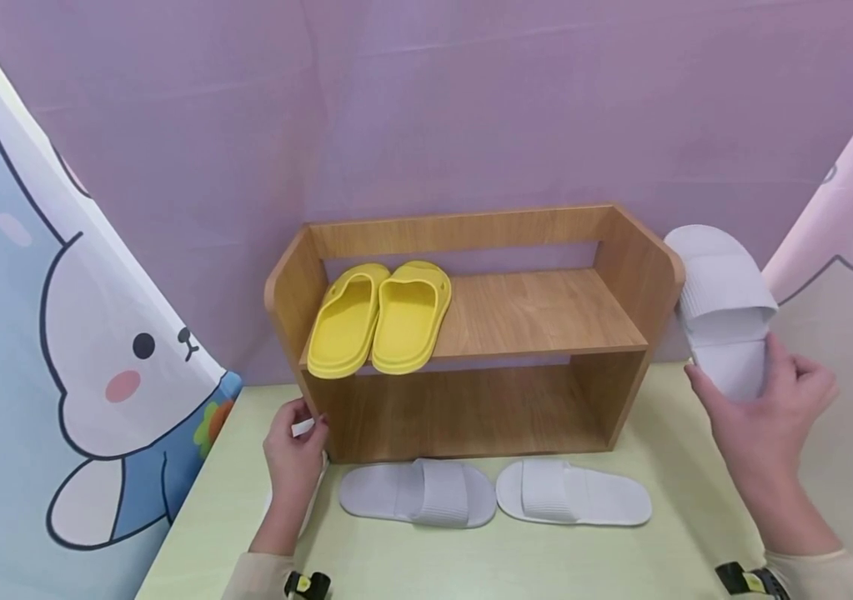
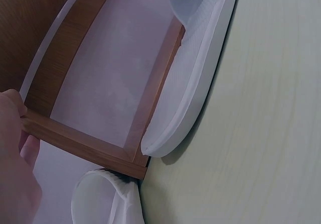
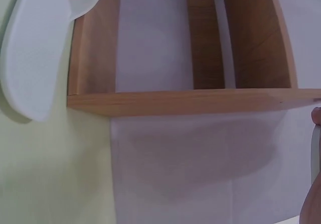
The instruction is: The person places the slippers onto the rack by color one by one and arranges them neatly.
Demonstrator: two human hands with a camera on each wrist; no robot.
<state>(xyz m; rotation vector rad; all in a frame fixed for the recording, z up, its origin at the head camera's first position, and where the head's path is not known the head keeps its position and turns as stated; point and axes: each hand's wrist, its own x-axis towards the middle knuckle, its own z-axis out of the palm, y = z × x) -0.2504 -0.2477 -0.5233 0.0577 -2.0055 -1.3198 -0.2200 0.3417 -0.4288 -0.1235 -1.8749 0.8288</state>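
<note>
My right hand (image 1: 764,412) grips a pale slipper (image 1: 722,287) by its heel, toe up, beside the right end of a wooden shoe rack (image 1: 546,308). At the rack's left side, my left hand (image 1: 294,450) pinches the front edge of the side panel (image 2: 80,146), thumb and fingers on opposite faces. Two yellow clogs (image 1: 411,317) stand side by side on the upper shelf's left part. In front of the rack, a grey slipper (image 1: 384,492) and a white slipper (image 1: 606,497) lie toe to toe. Only the edge of the right hand shows in the right wrist view.
Another white slipper (image 2: 98,196) is beside the rack's left outer side, mostly hidden by my left hand in the head view. The rack stands on a pale table (image 1: 396,562) before a purple cloth backdrop (image 1: 471,108). A rabbit-print cloth (image 1: 96,333) hangs at left.
</note>
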